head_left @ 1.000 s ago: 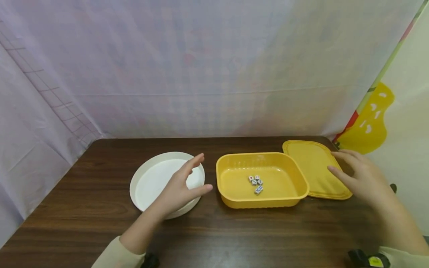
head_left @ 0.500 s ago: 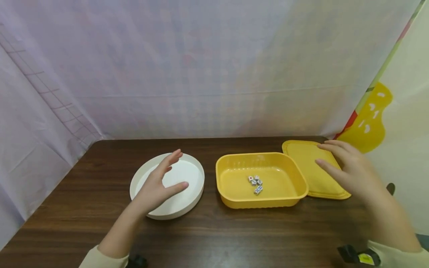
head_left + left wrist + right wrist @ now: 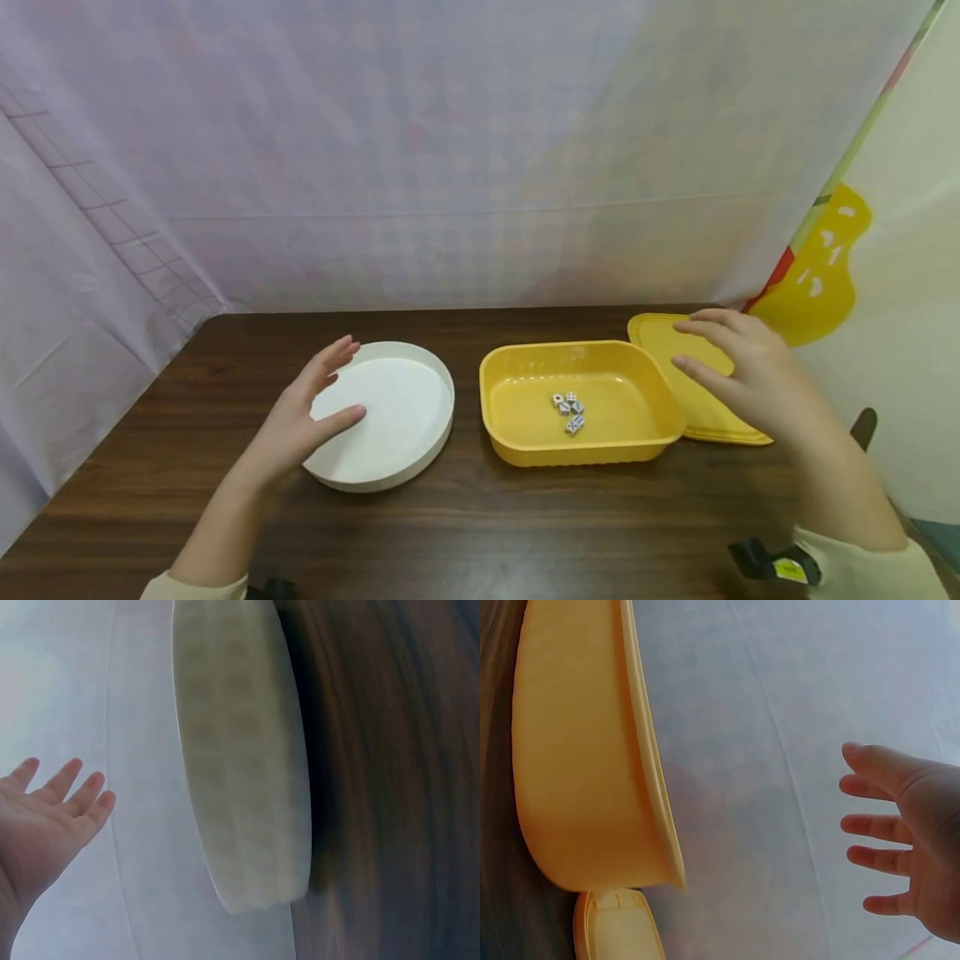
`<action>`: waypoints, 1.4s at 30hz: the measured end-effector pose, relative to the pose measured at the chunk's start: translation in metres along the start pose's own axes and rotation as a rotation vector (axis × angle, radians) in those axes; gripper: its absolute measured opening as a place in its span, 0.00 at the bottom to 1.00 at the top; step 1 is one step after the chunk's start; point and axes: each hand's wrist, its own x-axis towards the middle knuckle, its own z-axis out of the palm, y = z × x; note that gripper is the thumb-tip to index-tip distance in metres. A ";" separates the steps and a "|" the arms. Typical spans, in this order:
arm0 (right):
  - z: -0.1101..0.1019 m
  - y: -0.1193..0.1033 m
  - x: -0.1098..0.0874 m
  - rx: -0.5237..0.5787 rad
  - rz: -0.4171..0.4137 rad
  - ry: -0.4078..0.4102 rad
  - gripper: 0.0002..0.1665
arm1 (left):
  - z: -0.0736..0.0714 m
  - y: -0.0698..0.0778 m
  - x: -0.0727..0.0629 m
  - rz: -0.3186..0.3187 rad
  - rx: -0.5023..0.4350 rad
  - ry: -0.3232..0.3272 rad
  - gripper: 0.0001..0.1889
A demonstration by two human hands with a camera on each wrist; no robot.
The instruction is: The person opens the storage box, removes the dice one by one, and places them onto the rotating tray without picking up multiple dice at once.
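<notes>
My left hand [image 3: 303, 412] hovers over the left rim of a round white tray [image 3: 393, 417], thumb and fingers spread with nothing between them. In the left wrist view the hand [image 3: 49, 825] is apart from the tray's ribbed side [image 3: 240, 765]. Over the yellow lid [image 3: 697, 375] hangs my right hand [image 3: 750, 367], its fingers extended and holding nothing. Between the hands stands a yellow rectangular basin [image 3: 637, 412]. Several small white dice [image 3: 565, 408] lie in a cluster on its floor. The right wrist view shows the hand [image 3: 900, 832] away from the basin's wall [image 3: 585, 750].
A dark wooden table [image 3: 480, 525] carries everything. The lid lies flat behind and right of the basin, partly covered by the right hand. A pale curtain [image 3: 420, 167] hangs along the table's back edge. Black straps [image 3: 772, 562] show at the wrists.
Both hands have moved left: the left from the tray's right part to its left rim, the right from the lid's outer edge in over the lid. Tray, basin and dice stay put.
</notes>
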 end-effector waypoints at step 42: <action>0.043 -0.041 0.033 -0.022 -0.044 -0.174 0.22 | -0.061 -0.058 -0.032 -0.286 -0.156 -0.137 0.42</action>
